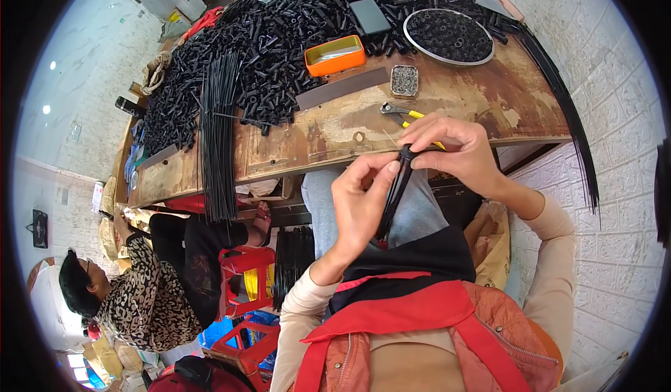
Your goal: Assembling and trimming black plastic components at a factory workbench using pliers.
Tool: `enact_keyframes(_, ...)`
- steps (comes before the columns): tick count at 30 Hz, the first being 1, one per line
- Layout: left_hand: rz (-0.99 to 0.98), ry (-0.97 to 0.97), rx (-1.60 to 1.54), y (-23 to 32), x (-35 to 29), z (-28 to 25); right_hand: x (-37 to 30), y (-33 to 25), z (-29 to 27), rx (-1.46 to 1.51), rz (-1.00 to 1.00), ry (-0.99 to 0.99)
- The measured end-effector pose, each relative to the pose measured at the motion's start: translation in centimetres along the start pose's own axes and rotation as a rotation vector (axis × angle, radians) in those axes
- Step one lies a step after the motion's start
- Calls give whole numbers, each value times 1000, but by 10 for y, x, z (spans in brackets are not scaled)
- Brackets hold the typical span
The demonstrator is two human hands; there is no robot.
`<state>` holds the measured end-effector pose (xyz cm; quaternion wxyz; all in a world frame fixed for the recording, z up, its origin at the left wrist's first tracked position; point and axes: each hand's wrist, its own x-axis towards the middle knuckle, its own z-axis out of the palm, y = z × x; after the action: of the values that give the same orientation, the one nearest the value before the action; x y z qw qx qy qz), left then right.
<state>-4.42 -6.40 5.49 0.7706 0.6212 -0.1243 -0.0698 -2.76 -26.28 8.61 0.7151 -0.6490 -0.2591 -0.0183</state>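
Below the front edge of the workbench (447, 123), the left hand (360, 207) grips a bundle of thin black rods (393, 196), fingers curled around it. The right hand (458, 147) pinches a short black tube (405, 154) at the bundle's top end. Yellow-handled pliers (405, 114) lie near that edge.

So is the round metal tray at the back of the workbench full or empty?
Full: the round metal tray holds small black ring-shaped parts nearly to its rim.
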Motion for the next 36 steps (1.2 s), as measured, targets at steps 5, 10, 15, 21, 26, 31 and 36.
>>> enact_keyframes(5,106,74,363,27,-4,-8,4,9,37,158,-20,108)
enact_keyframes(10,184,122,119,42,5,-38,5,60,47,239,338,-85)
enact_keyframes(15,290,63,63,40,9,-58,-1,64,76,196,350,-55)
enact_keyframes(21,238,66,35,38,16,-70,0,63,84,67,319,-46)
enact_keyframes(26,219,62,47,42,19,-69,2,59,87,-58,314,-29)
enact_keyframes(31,169,26,44,49,21,-61,5,63,90,-8,332,54)
enact_keyframes(36,229,156,138,44,17,-45,13,70,96,-7,297,133)
